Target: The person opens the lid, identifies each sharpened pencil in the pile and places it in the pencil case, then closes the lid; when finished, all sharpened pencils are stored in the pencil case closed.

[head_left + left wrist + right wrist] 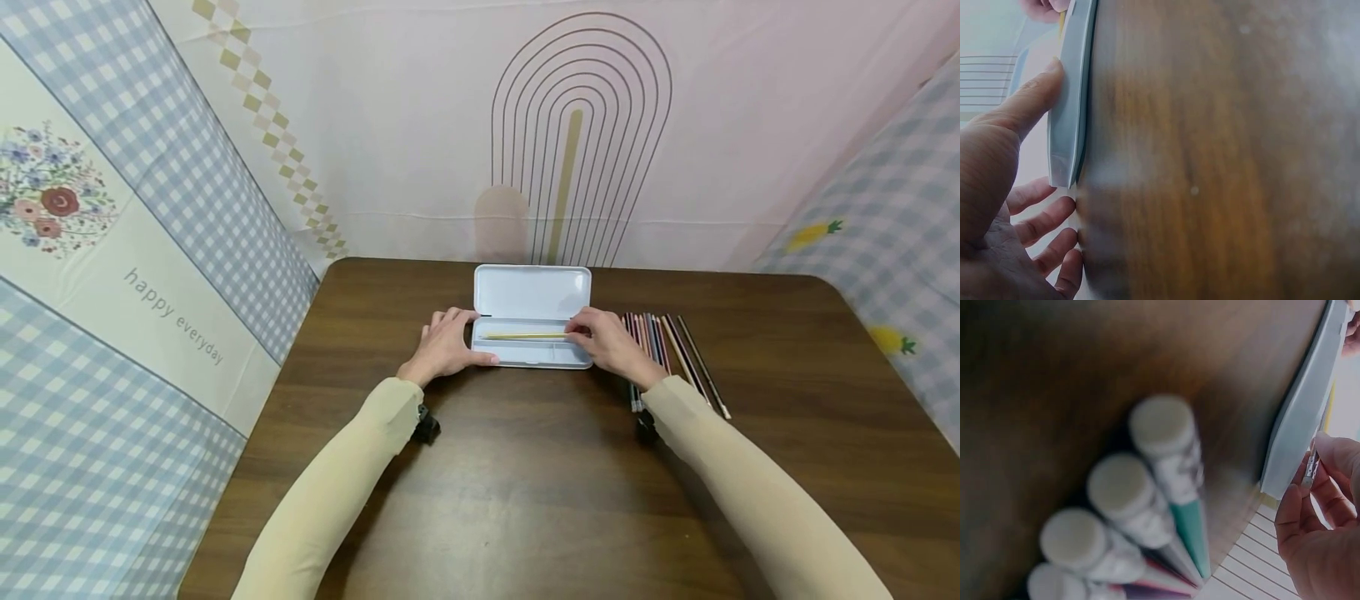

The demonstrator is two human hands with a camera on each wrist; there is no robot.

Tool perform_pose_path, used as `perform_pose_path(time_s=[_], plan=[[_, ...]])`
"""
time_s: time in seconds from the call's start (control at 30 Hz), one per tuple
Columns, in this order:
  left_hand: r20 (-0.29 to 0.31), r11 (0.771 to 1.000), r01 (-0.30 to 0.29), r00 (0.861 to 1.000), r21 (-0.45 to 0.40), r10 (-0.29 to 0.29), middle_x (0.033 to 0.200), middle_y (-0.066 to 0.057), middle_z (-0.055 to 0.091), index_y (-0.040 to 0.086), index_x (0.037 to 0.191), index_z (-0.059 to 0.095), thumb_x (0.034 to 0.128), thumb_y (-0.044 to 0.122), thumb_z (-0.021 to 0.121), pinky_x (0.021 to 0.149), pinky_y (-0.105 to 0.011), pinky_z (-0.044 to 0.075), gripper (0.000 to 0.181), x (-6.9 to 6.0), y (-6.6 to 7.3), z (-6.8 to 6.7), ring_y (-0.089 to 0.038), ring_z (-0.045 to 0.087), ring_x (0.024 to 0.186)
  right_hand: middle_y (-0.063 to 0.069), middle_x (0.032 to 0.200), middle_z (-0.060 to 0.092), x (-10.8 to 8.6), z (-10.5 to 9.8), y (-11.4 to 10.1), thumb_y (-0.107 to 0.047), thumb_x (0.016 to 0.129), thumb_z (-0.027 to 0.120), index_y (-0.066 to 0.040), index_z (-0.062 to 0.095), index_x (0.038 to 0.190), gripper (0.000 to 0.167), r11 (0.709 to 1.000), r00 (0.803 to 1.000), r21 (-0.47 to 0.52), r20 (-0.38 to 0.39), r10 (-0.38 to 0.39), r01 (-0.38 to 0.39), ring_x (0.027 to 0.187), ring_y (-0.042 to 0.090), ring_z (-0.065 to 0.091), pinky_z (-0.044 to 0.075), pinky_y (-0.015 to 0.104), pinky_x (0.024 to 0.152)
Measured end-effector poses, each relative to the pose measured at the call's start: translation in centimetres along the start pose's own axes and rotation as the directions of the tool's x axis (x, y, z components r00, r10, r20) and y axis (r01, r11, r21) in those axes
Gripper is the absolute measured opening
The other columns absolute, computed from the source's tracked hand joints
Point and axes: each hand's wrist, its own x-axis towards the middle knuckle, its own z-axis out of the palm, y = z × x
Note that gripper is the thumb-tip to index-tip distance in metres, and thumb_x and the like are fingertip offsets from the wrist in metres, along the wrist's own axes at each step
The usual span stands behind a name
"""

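Observation:
A pale blue-white pencil case [532,293] stands with its lid up near the back of the table. My left hand [447,342] holds its left end, the thumb along the front rim and the fingers round the far corner. Over the case's tray, my right hand [602,336] pinches a yellow pencil [525,336] near its eraser end [1310,472], which shows between thumb and fingers in the right wrist view. The pencil lies lengthwise along the case; whether it touches the tray floor I cannot tell.
Right of the case lie several pencils [693,358] side by side, partly hidden by my right hand and forearm. Their white eraser ends [1122,487] appear large in the right wrist view. A patterned cloth [405,125] hangs behind the brown table [510,492].

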Motion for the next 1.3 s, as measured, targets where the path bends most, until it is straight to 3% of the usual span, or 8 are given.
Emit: perform_pose_path(time_s=[0.57,0.9,1.3], plan=[[-0.001,1.0,-0.003,1.0,0.005,0.003,0.16,-0.013,0.053,0.015,0.161,0.052,0.0826,0.057,0.092,0.117,-0.055,0.038,0.097,0.0,0.0,0.0,-0.038,0.043,0.148,0.018,0.104,0.08,0.9,0.0,0.0,-0.001,0.101,0.074,0.002,0.083,0.104,0.01,0.997,1.0,-0.072,0.021,-0.014,0.015,0.09,0.028,0.067,0.057,0.047,0.085],[0.001,1.0,-0.004,1.0,0.001,0.004,0.16,-0.013,0.053,0.016,0.161,0.052,0.0825,0.057,0.092,0.117,-0.055,0.038,0.097,0.1,-0.1,0.0,-0.038,0.043,0.148,0.019,0.11,0.082,1.6,-0.5,-0.5,-0.003,0.101,0.075,-0.001,0.085,0.107,0.012,0.994,0.995,-0.108,0.092,0.041,-0.031,0.092,0.027,0.069,0.057,0.046,0.085],[0.01,1.0,-0.006,1.0,0.009,0.006,0.161,-0.013,0.053,0.015,0.161,0.051,0.0836,0.057,0.091,0.117,-0.056,0.038,0.097,0.1,0.0,-0.1,-0.039,0.043,0.149,0.017,0.116,0.084,2.0,-0.8,-1.0,-0.004,0.101,0.074,-0.003,0.086,0.109,0.014,0.985,0.989,-0.171,0.137,0.059,-0.035,0.107,0.031,0.075,0.057,0.053,0.094]])
